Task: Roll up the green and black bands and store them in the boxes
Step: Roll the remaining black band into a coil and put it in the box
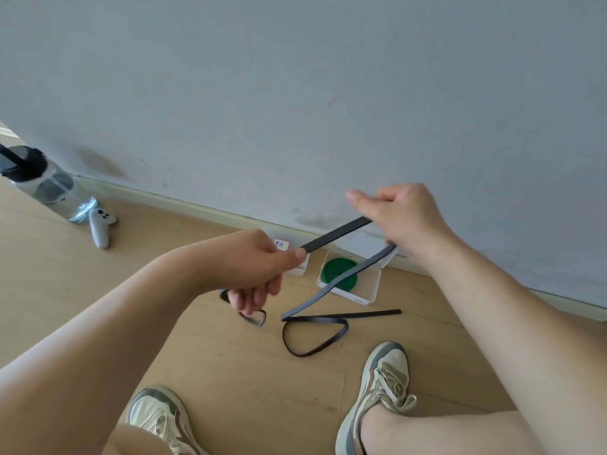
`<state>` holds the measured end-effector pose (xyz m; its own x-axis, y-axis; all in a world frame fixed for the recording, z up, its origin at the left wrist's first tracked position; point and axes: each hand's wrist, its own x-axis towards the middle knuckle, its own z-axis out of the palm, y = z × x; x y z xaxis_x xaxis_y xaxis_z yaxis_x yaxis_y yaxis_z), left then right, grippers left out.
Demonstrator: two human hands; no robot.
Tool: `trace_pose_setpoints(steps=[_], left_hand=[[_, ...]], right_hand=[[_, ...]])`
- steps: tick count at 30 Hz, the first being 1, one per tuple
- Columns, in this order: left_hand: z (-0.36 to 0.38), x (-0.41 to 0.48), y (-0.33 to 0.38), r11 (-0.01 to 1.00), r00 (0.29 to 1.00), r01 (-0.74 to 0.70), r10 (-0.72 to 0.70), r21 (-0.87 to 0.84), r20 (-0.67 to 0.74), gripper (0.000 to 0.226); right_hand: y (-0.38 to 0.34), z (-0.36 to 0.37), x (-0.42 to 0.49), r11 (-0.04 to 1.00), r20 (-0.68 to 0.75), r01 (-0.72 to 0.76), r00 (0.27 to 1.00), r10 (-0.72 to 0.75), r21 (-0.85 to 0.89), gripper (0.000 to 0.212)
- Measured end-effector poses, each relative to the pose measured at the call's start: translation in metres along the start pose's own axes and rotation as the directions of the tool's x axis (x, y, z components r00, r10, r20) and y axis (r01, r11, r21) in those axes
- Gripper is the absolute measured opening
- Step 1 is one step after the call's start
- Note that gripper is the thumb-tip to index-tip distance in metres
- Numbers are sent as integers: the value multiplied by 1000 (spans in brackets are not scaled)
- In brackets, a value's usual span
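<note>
Both hands hold the black band (335,234) stretched taut above the floor. My left hand (259,267) pinches it at the lower left, and a short loop hangs below that hand. My right hand (400,218) grips it higher up at the right. From the right hand the band drops to the wooden floor and lies there in loose loops. The green band (338,270) sits rolled into a coil inside an open white box (364,290) by the wall. A second white box (300,266) with a label lies mostly hidden behind my left hand.
A clear water bottle (42,182) lies on the floor at the far left with a grey controller (100,224) beside it. The grey wall and skirting board run behind the boxes. My two shoes (384,379) rest on the floor near the band's loops.
</note>
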<state>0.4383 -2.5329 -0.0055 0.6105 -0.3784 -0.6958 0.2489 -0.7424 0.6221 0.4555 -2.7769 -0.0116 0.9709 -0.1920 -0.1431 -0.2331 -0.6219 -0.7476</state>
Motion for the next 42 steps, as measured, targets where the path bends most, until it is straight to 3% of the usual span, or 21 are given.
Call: trace_pose_setpoints(steps=[4,7,9,11,13,16,19,21,24,28,30,32,34,37,39,42], left_hand=[[-18,-3,-19,990,1000,24,-24,137,3,71],[-24,-4,-24,986,995,2,15,168,-97,45],[-19,-3,-18,987,984,-84,104,136,-147,31],[-8,-3,-5,971,959,-221,234,93,-159,28],[4,-4,9,938,924,-342,347,56,-163,27],[7,-7,19,915,894,-404,390,-20,-223,33],[-6,-8,12,964,939,-257,234,-63,-253,42],[-11,-8,2,995,981,-96,94,0,-171,51],[-14,-9,-9,999,999,43,-43,29,-5,55],[-22,-16,-15,990,995,16,-30,138,98,47],[-21,-18,-12,996,994,-51,43,79,104,43],[-11,-18,-3,986,983,-164,165,-31,75,40],[2,-14,7,958,961,-276,276,-78,0,39],[14,-8,18,924,929,-367,358,-108,-99,38],[10,-9,20,926,932,-358,345,-119,-111,39],[-4,-13,14,959,969,-244,237,-146,-64,40]], right_hand=[[63,-25,13,970,-197,-234,956,217,-69,58],[91,-21,12,877,-101,-312,950,296,-366,57],[78,-5,6,876,41,-185,973,227,-446,54],[37,13,-9,970,203,-19,977,70,-243,49],[-9,31,-28,996,350,36,935,-63,84,52],[-39,42,-38,978,435,13,894,-105,209,55],[-31,32,-20,997,259,82,962,-83,17,61],[-13,17,-6,995,123,75,990,-67,-59,58],[29,-4,9,992,-48,-101,994,97,-73,51],[89,-23,17,920,-189,-375,918,350,-118,62],[100,-21,15,878,-127,-376,927,354,-295,57],[85,-9,9,911,19,-225,969,246,-346,47],[41,6,-4,989,188,-74,977,97,-125,53],[-17,27,-26,989,462,-14,885,-56,148,67],[-29,32,-33,987,493,-17,868,-66,163,67],[-20,22,-19,1000,330,23,944,-28,18,61]])
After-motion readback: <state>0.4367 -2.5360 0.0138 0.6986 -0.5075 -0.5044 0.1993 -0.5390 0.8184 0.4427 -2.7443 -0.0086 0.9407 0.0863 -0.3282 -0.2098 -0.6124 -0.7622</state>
